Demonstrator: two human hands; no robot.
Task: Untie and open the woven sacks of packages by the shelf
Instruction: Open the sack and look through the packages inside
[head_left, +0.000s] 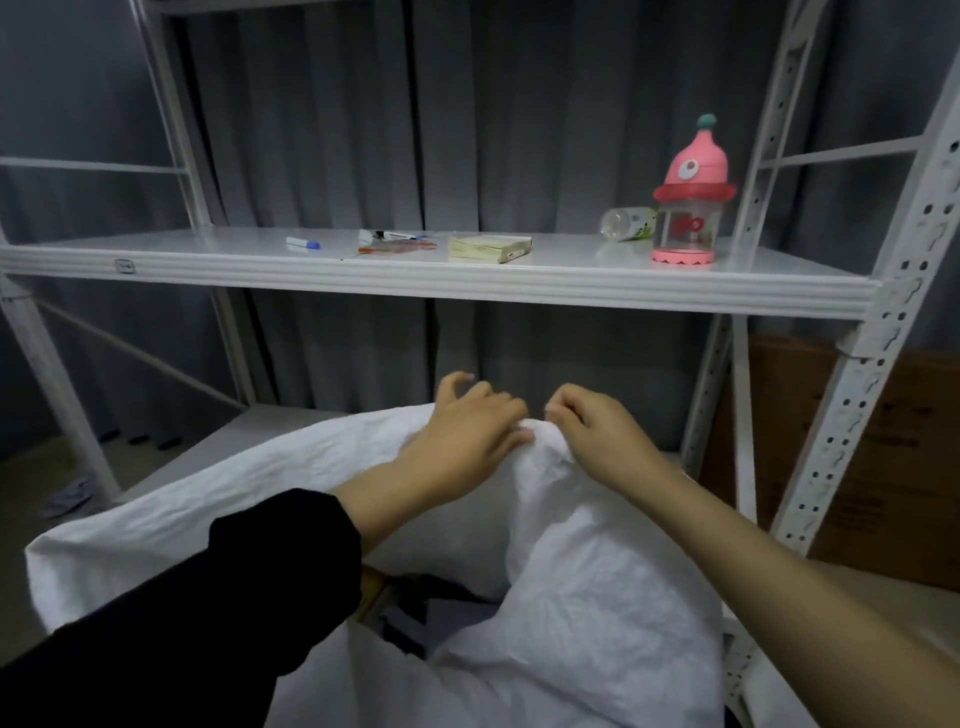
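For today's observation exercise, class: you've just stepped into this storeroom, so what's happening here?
A person is working at the gathered top of a white woven sack in front of a metal shelf. The left hand and right hand both pinch the bunched fabric at its peak. Lower down the sack already gapes, showing dark contents. On the shelf sit a pink-topped bottle, a paper stack and pens.

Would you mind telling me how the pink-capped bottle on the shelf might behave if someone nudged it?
The pink-capped bottle stands upright, tall for its base, with a bulky cap, so it may tip. Its clear body looks empty, so probably light and easy to slide. The shelf looks smooth, giving little grip.
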